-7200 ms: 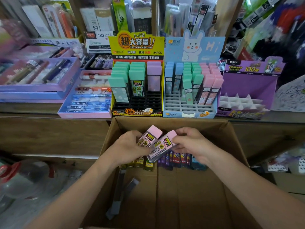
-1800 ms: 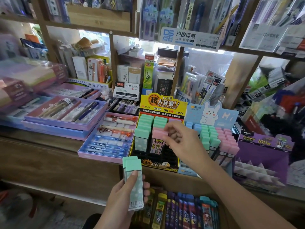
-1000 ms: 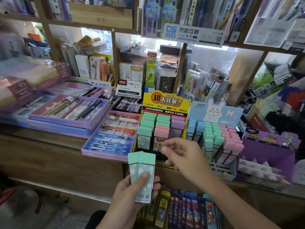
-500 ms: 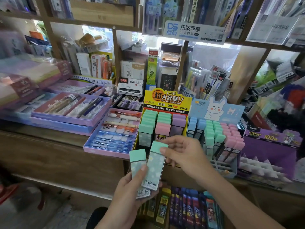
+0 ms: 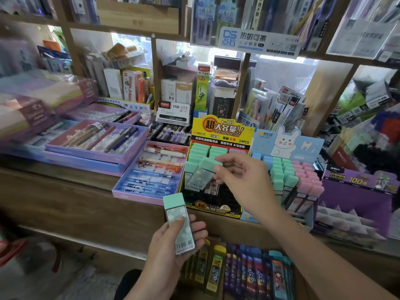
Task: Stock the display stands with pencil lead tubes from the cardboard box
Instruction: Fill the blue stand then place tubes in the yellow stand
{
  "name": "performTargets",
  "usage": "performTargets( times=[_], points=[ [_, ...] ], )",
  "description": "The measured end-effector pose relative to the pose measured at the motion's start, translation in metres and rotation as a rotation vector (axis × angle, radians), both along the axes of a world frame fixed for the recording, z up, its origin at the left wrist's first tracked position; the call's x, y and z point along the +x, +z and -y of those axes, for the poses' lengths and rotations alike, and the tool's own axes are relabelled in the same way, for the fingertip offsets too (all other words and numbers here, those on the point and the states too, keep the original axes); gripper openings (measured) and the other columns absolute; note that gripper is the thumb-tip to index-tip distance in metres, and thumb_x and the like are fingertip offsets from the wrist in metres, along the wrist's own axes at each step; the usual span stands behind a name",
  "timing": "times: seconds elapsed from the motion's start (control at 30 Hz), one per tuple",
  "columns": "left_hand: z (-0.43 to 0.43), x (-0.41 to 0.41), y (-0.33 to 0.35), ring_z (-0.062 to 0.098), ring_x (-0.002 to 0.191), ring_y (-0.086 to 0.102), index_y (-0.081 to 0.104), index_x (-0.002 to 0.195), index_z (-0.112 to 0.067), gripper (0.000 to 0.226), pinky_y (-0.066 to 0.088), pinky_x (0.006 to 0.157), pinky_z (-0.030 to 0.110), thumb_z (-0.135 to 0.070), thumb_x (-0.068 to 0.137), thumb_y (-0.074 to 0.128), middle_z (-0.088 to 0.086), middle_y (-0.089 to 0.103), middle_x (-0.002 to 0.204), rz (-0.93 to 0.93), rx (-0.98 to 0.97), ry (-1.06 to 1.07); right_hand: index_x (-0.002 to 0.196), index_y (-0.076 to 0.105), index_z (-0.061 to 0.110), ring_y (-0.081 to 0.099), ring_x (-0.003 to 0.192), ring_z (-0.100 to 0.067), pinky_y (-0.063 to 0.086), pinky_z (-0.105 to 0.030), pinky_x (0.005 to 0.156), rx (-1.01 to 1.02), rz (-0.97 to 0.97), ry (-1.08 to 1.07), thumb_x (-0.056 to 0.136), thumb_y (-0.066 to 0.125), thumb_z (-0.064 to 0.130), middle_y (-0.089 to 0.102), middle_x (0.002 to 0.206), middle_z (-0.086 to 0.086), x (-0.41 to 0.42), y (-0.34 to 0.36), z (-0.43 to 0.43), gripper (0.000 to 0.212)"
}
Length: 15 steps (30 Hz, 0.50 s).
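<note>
Right hand (image 5: 240, 180) lifted flat mint-capped tube (image 5: 201, 177) to yellow cardboard stand (image 5: 223, 132)

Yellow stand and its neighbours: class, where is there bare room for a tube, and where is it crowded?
Bare: the yellow stand's black front slots, between its green tubes and front lip; the purple stand's white dividers. Crowded: the rabbit stand's rows.

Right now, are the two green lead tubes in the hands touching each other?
Apart. In the head view the left hand holds one green tube low, the right hand pinches the other tube higher, with the display stand showing between them.
</note>
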<state>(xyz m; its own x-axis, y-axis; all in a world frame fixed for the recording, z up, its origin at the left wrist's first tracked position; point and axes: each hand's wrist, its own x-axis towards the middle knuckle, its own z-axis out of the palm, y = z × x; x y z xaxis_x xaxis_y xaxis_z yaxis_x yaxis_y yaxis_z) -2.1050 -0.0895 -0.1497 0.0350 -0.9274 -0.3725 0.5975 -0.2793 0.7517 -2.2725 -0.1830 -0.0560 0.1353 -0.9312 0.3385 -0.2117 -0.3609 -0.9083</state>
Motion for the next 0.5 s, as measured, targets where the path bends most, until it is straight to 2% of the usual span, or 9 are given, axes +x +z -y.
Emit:
performTargets(
  times=[0.13, 0.27, 0.4, 0.5],
  points=[
    [-0.001, 0.0, 0.004, 0.034, 0.085, 0.079, 0.071, 0.113, 0.0, 0.032, 0.064, 0.061, 0.033, -0.025, 0.097, 0.06, 0.026, 0.077, 0.104, -0.005, 0.022, 0.008, 0.108, 0.074, 0.015, 0.075, 0.077, -0.01, 0.064, -0.03, 0.078, -0.001, -0.076, -0.005, 0.093, 0.073, 0.007, 0.075, 0.083, 0.003, 0.009, -0.006, 0.003, 0.017],
    [-0.001, 0.0, 0.005, 0.033, 0.084, 0.079, 0.072, 0.113, 0.0, 0.031, 0.064, 0.061, 0.033, -0.025, 0.099, 0.059, 0.026, 0.077, 0.103, -0.006, 0.029, 0.03, 0.107, 0.075, 0.02, 0.075, 0.078, -0.011, 0.064, -0.035, 0.077, -0.009, -0.122, 0.011, 0.093, 0.074, 0.009, 0.076, 0.084, 0.002, 0.013, -0.01, 0.0, 0.017],
    [-0.001, 0.0, 0.006, 0.033, 0.084, 0.078, 0.073, 0.111, -0.001, 0.035, 0.063, 0.061, 0.033, -0.029, 0.091, 0.064, 0.026, 0.077, 0.104, -0.014, 0.032, 0.038, 0.109, 0.077, 0.021, 0.073, 0.079, -0.018, 0.063, -0.041, 0.077, -0.045, -0.204, 0.016, 0.092, 0.075, 0.012, 0.074, 0.088, 0.001, 0.012, -0.011, 0.002, 0.019],
    [-0.001, 0.0, 0.006, 0.032, 0.084, 0.078, 0.073, 0.112, -0.002, 0.034, 0.063, 0.062, 0.032, -0.029, 0.095, 0.061, 0.025, 0.077, 0.105, -0.009, 0.027, 0.032, 0.112, 0.072, 0.024, 0.071, 0.083, -0.019, 0.061, -0.042, 0.079, -0.072, -0.252, 0.03, 0.094, 0.074, 0.014, 0.069, 0.093, 0.001, 0.014, -0.01, 0.003, 0.021]
  ],
)
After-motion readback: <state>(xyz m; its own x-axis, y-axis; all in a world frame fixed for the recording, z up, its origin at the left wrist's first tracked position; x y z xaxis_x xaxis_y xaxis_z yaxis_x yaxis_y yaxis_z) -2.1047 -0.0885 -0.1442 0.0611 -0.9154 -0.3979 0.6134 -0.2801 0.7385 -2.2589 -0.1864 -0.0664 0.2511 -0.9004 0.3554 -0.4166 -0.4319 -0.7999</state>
